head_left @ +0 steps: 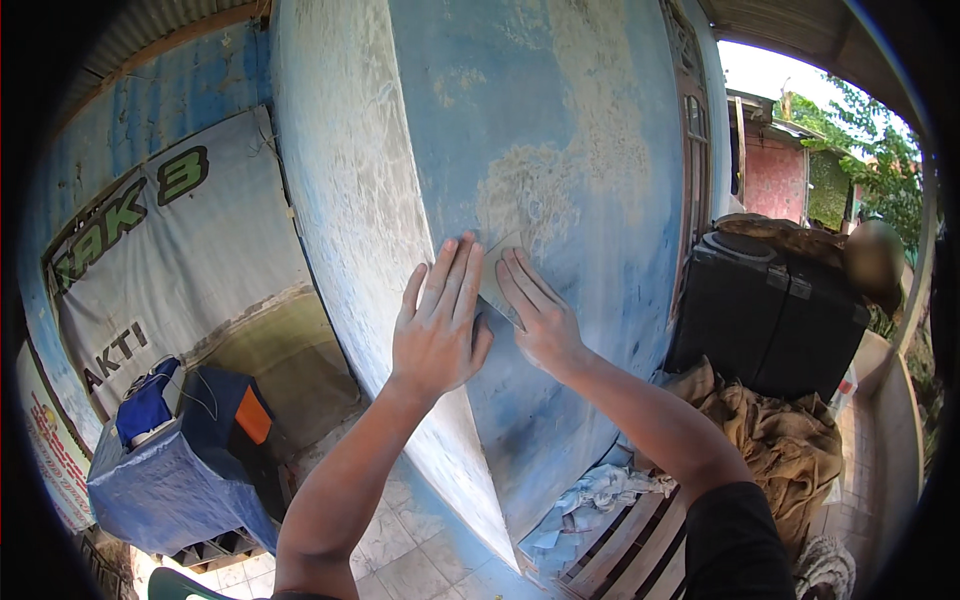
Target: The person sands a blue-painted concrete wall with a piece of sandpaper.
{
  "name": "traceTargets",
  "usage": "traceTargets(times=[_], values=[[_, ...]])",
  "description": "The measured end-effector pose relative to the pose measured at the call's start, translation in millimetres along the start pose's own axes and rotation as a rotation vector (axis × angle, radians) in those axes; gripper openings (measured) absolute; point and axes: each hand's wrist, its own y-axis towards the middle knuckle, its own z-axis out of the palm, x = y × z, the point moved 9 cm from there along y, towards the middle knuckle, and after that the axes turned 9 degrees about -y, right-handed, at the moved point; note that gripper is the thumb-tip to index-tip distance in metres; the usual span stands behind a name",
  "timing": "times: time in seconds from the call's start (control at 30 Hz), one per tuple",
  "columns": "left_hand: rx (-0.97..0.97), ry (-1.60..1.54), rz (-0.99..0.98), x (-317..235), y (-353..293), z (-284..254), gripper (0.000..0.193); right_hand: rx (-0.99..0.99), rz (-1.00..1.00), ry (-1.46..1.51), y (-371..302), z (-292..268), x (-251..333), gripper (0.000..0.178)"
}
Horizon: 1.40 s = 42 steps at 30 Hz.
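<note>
Sheet [490, 287] under outstretched right grip [548, 328], left grip [436, 345] flat against blue wall [610, 230]

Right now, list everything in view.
Wall: 1, blue, centre
Sheet: 1, greyish, centre
Banner: 1, whitish, left
Tarp: 1, blue, lower left
Flap: 1, orange, lower left
Rim: 1, green, bottom left
Floor: 1, pale tiles, bottom
Slats: several, brownish, lower right
Scraps: uncounted, pale blue, beside slats
Sack: 1, brown, right
Box: count unclear, black, right
Frame: 1, brown, right
Building: 1, pink, upper right
Tree: 1, green, upper right
Right sleeve: 1, black, lower right
Forearms: 2, bare, bottom
Left hand: 1, bare, on wall
Right hand: 1, bare, on sheet
</note>
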Motion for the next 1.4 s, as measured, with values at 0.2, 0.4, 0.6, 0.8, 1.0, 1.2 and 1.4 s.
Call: traceTargets(times=[0.2, 0.4, 0.6, 0.8, 1.0, 1.2, 1.4], values=[[0.114, 0.099, -0.036, -3, 24, -10, 0.109, -0.018, 0.411, 0.002, 19, -4, -96, 0.078], [0.071, 0.038, -0.136, 0, 18, -1, 0.120, -0.078, -0.062, 0.097, -3, -5, -6, 0.078], [0.060, 0.075, -0.125, -6, 22, -2, 0.124, -0.183, 0.299, 0.159, 22, -8, -81, 0.080], [0.045, 0.053, -0.159, -4, 18, 1, 0.125, -0.021, -0.179, 0.235, 14, -11, -58, 0.072], [0.064, 0.094, -0.144, -3, 16, -1, 0.129, -0.181, 0.038, 0.272, 19, 2, -45, 0.071], [0.081, 0.095, -0.160, -8, 20, 1, 0.131, -0.217, -0.192, 0.144, 27, -14, -65, 0.075], [0.086, 0.135, -0.162, -1, 25, -7, 0.130, -0.204, 0.000, 0.237, 12, -3, -37, 0.074]])
